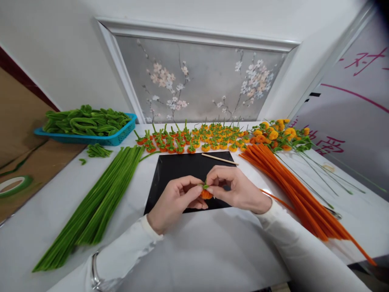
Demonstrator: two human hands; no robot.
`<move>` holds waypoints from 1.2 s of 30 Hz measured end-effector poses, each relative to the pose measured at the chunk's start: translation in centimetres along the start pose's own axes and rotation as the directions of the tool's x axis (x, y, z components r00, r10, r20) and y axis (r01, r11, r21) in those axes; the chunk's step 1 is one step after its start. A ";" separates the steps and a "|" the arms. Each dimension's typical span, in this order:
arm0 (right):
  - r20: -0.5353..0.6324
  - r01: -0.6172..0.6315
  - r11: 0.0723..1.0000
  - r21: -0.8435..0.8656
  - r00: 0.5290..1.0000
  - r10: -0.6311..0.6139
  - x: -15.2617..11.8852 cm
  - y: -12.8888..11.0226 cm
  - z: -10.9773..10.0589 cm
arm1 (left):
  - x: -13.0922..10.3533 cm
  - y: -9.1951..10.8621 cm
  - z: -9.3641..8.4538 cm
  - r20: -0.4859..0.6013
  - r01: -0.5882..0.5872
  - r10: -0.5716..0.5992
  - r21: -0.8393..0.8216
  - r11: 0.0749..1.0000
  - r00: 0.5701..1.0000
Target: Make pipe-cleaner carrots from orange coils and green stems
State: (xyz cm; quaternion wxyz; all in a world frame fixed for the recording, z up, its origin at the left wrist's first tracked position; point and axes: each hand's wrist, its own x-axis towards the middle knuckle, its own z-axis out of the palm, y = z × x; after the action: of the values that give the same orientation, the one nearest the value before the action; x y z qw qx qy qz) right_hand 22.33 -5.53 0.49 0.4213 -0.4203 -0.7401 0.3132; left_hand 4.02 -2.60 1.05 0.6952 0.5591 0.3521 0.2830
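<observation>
Two bare hands in white sleeves meet over a black rectangular mat (182,170) on a white table (212,251). Between them is a small round orange fuzzy ball with a green tuft on top (206,193). The left hand (173,200) pinches it from the left with thumb and fingertips closed on it. The right hand (235,188) pinches its green top from the right, fingers curled and closed on it.

Just beyond the grip, at the mat's far edge, lies a thin wooden stick (219,159). Farther beyond it stand rows of finished small orange balls with green stems (194,140). Left of the grip lies a long bundle of green fuzzy pipe cleaners (100,198), with a blue plastic basket of bent green pieces (88,125) behind it. Right of the grip lies a bundle of orange fuzzy pipe cleaners (291,186), and beyond that a cluster of yellow pompom flowers on thin wire stems (279,134).
</observation>
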 end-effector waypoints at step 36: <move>-0.248 -0.105 0.928 0.357 0.947 0.202 1.6 3.4 4.5 | 2.4 -2.0 -2.0 -0.213 -0.243 0.233 -0.021 0.970 0.949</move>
State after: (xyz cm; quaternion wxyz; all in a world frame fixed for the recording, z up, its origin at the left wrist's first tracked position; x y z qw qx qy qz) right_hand 19.10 -3.10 -3.71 0.5617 -0.4387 -0.5724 0.4054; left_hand 3.83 0.00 -1.53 0.6281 0.5481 0.3466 0.4300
